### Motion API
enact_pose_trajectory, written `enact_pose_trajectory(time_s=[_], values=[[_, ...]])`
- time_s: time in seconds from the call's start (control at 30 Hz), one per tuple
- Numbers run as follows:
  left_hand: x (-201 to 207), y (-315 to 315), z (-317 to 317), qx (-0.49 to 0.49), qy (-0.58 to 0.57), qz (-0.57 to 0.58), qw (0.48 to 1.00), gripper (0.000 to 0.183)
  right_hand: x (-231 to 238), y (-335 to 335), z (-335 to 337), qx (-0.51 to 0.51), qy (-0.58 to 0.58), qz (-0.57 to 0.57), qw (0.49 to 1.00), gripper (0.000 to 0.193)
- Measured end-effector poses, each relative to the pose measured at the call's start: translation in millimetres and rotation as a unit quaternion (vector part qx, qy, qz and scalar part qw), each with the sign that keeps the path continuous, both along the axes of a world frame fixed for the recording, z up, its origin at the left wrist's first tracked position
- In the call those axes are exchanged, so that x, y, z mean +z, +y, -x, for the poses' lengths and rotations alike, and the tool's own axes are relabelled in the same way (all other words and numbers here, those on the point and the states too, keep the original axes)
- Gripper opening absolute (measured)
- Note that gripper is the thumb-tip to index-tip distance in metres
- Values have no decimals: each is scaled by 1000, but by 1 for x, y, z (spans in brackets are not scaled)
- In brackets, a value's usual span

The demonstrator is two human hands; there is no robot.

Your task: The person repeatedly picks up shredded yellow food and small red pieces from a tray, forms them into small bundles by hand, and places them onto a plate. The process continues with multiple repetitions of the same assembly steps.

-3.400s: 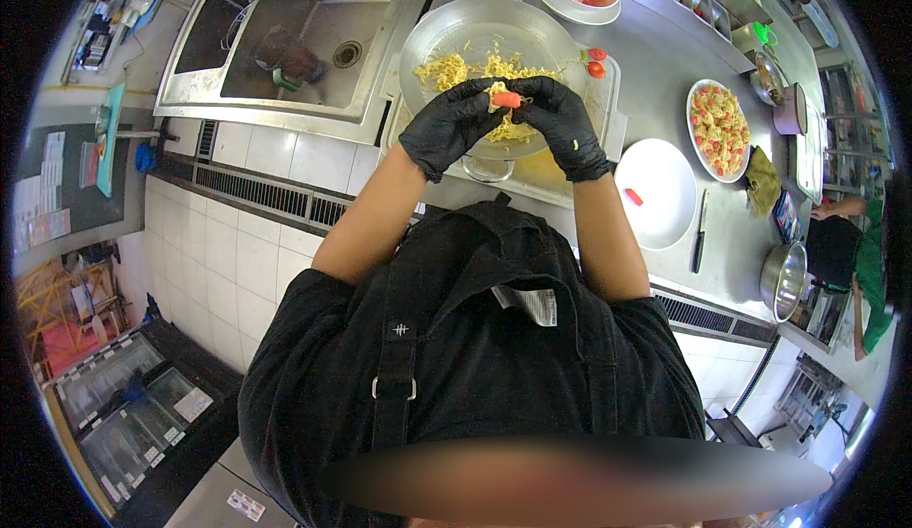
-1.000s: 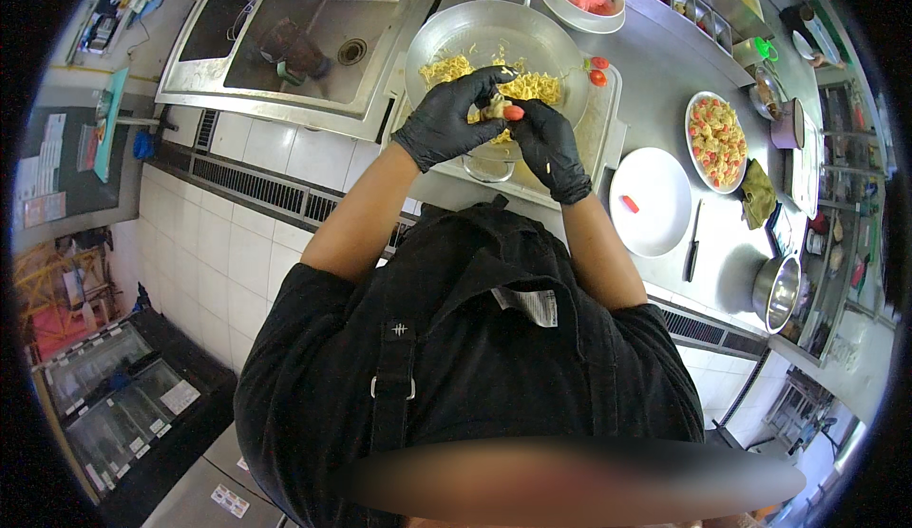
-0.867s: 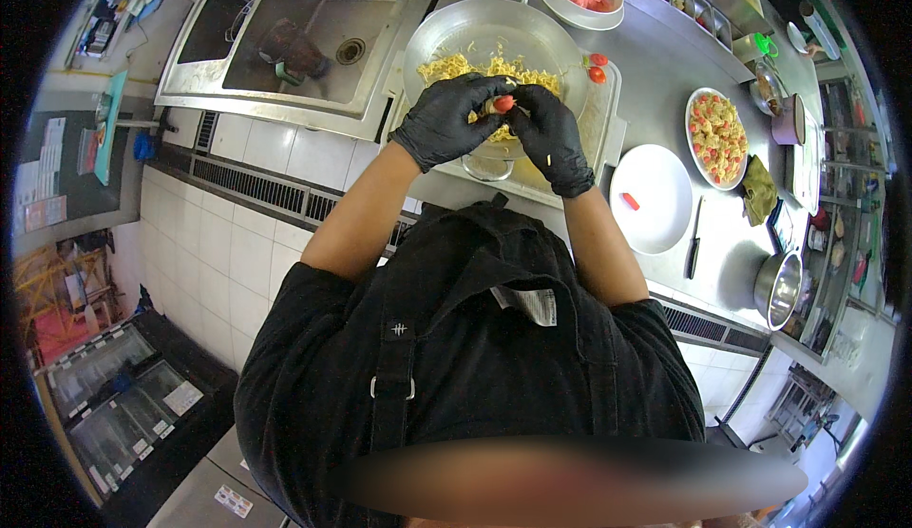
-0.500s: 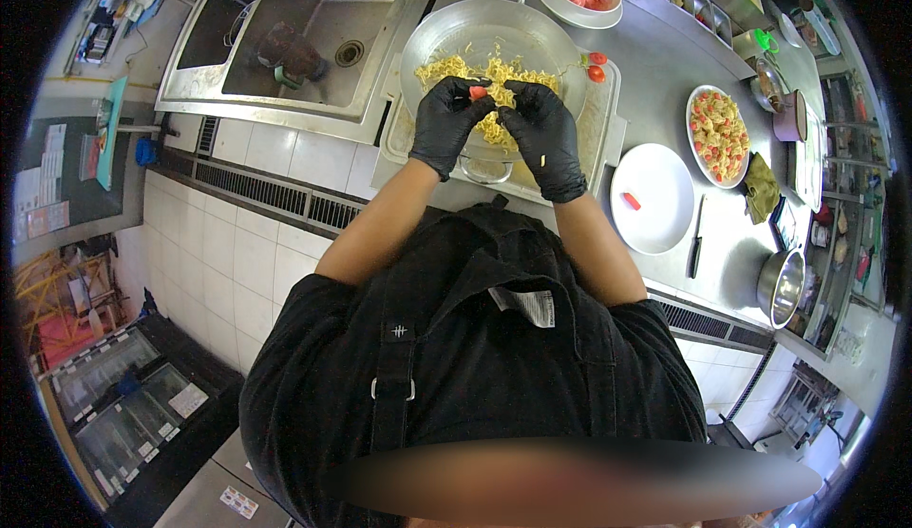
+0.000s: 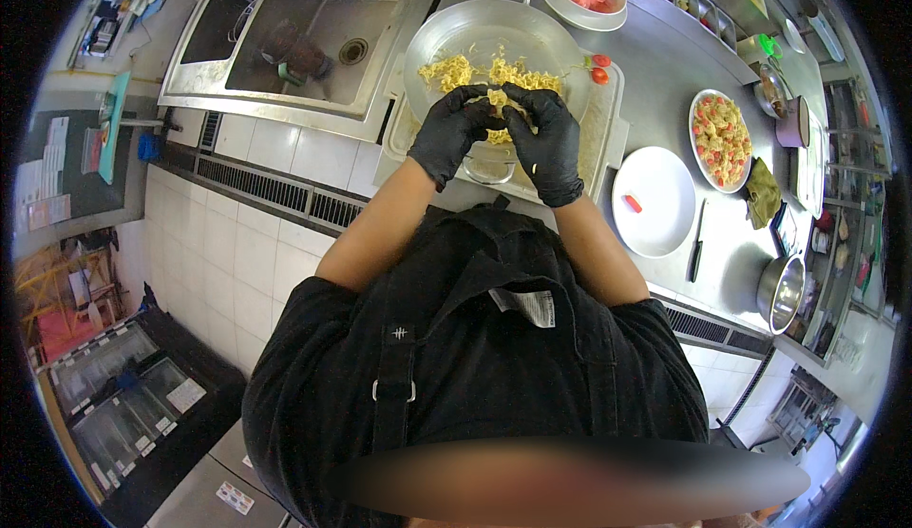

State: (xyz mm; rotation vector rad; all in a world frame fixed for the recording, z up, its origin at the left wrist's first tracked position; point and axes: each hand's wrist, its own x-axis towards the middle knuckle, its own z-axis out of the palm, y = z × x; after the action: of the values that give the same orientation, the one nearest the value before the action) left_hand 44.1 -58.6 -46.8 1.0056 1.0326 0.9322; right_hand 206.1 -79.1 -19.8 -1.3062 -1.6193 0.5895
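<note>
Both my hands, in black gloves, come together over a wide two-handled metal pan that holds crinkly yellow noodles. Between my fingertips is a small clump of noodles. My left hand curls round its left side and my right hand closes on its right side. A loose bit of noodle sticks to the right glove. The red piece that was at my left fingers does not show; the fingers may cover it. On a white plate to the right lies one red piece.
Two small tomatoes sit right of the pan, which rests on a tray. Further right are a platter of noodle clumps with red pieces, a knife, a green cloth and a steel bowl. A sink is at left.
The red piece seen at my left fingertips is out of sight. My hands have drawn closer together round the noodle clump. Another person's hand appears at the far upper right.
</note>
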Motion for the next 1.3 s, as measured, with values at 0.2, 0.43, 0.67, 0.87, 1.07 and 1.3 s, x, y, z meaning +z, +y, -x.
enact_pose_trajectory(time_s=[0.2,0.43,0.67,0.87,1.07,1.3], values=[[-30,7,5,2,-149,63,987,23,-6,-8,1,29,12,-31,999,26],[15,-1,1,9,-88,110,990,24,-8,-9,-10,86,9,-54,995,28],[18,-1,-1,30,-156,116,981,23,-20,-6,-10,88,134,46,986,18],[30,-3,11,-7,-154,79,985,22,-17,6,-31,221,296,292,882,13],[36,5,27,-153,-33,14,988,28,-33,29,-44,292,281,320,856,11],[6,7,22,-226,239,-87,940,38,-35,52,-38,269,23,268,925,21]])
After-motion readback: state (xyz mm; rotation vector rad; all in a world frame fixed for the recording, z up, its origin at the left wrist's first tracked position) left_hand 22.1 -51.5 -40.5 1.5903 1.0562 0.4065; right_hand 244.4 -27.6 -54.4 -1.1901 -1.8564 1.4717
